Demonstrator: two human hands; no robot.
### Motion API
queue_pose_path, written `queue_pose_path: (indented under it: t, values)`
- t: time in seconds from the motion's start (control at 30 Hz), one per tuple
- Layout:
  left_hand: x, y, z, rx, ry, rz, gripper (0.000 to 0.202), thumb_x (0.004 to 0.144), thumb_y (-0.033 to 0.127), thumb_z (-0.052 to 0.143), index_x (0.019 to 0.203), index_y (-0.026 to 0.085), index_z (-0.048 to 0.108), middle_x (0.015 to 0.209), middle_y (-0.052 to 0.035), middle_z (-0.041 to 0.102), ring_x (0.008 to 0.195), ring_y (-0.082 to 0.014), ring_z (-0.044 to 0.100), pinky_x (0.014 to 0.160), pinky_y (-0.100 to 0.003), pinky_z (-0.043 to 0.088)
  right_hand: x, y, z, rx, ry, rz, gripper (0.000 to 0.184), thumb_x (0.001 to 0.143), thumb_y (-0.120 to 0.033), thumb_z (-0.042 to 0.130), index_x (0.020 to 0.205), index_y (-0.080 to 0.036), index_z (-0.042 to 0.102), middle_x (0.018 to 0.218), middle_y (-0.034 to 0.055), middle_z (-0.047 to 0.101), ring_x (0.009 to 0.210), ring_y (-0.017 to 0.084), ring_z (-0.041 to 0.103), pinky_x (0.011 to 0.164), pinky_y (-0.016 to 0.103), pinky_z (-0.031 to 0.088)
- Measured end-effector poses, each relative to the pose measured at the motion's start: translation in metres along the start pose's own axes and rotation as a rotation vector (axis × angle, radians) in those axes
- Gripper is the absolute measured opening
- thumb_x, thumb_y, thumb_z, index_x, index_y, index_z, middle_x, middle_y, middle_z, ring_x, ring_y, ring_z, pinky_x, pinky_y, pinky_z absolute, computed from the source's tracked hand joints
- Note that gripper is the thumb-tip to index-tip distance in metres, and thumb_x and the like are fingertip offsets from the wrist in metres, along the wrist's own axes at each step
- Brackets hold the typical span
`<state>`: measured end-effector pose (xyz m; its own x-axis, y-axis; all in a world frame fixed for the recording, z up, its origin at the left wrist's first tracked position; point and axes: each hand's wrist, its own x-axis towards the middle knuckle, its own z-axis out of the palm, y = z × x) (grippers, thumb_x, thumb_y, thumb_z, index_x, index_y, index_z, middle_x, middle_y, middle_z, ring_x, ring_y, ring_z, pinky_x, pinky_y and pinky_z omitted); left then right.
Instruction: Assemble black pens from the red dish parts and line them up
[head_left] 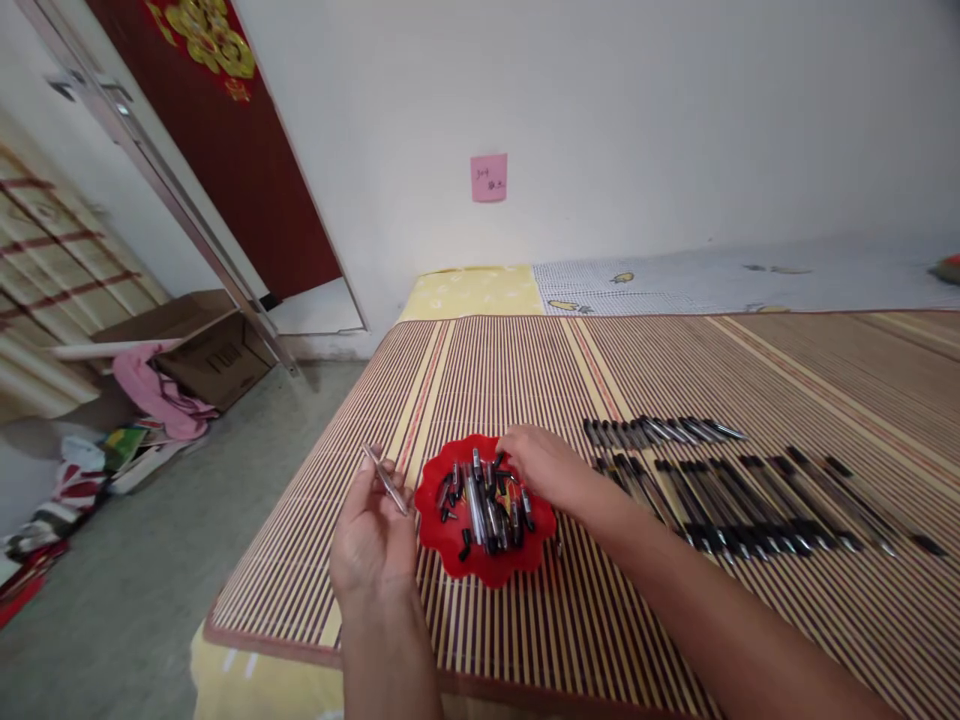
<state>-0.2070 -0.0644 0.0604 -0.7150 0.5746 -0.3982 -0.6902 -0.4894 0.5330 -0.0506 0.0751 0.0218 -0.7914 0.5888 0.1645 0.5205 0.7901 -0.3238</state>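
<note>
A clear pen barrel [388, 484] lies slantwise across the fingers of my left hand [377, 540], held between thumb and fingers with the palm turned up. Just right of it stands a red scalloped plate [491, 575] with pen parts in it: clear barrels [475, 505], black caps [466, 542] and small tips. My right hand [538, 462] reaches over the plate's upper right rim. Its fingers are bent down at a small black piece, perhaps a cap [502, 458]; whether they grip it is hard to see.
Right of the plate, assembled pens [750, 505] lie in a long row, with a shorter row of pen parts [660, 431] behind them. A striped bamboo mat [315, 560] covers the bed. A pink note [489, 178] is on the wall. A cardboard box [217, 360] stands on the floor at left.
</note>
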Motion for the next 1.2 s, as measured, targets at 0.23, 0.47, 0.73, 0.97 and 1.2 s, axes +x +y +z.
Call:
queue_pose_path:
  t: [0.23,0.47,0.73,0.97,1.2]
  values:
    - [0.003,-0.015,-0.003,0.104,-0.193,-0.063,0.012,0.088,0.011,0.060,0.097,0.011,0.068,0.072,-0.0022,0.062,0.056,-0.0081,0.055,0.052,-0.016,0.048,0.008,-0.008,0.016,-0.149,-0.009,-0.045,0.019,0.088,-0.003,0.055,0.080,-0.015,0.067,0.093,0.0122,0.066,0.089,0.025,0.060,0.079,0.036,0.044]
    - [-0.004,-0.041,-0.001,0.360,-0.493,-0.206,0.027,0.076,0.015,0.077,0.101,0.008,0.070,0.071,-0.0031,0.065,0.057,-0.0072,0.056,0.053,-0.014,0.046,-0.035,0.005,-0.013,0.703,0.166,0.152,0.014,0.091,-0.017,0.056,0.101,-0.019,0.065,0.096,0.0063,0.070,0.087,0.019,0.067,0.078,0.034,0.051]
    - [-0.017,-0.059,0.000,0.554,-0.812,-0.312,0.022,0.083,0.025,0.075,0.102,0.015,0.071,0.072,-0.0005,0.062,0.048,-0.0021,0.039,0.046,-0.013,0.031,-0.080,0.000,-0.024,1.513,0.444,0.310,0.022,0.086,-0.035,0.071,0.101,-0.021,0.061,0.099,0.0057,0.073,0.078,0.015,0.071,0.073,0.030,0.057]
    - [-0.024,-0.067,0.002,0.665,-0.883,-0.280,0.018,0.081,0.023,0.076,0.098,0.018,0.074,0.080,-0.0027,0.063,0.065,-0.0082,0.052,0.059,-0.018,0.040,-0.077,-0.007,-0.024,1.613,0.433,0.298,0.026,0.088,-0.035,0.068,0.110,-0.021,0.062,0.100,0.0083,0.074,0.089,0.019,0.070,0.081,0.034,0.056]
    - [-0.030,-0.073,0.005,0.732,-0.909,-0.247,0.016,0.081,0.026,0.076,0.095,0.018,0.074,0.071,0.0006,0.057,0.058,-0.0067,0.044,0.053,-0.018,0.034,-0.080,-0.006,-0.023,1.519,0.425,0.245,0.024,0.090,-0.035,0.067,0.111,-0.023,0.065,0.100,0.0065,0.074,0.087,0.017,0.069,0.084,0.034,0.056]
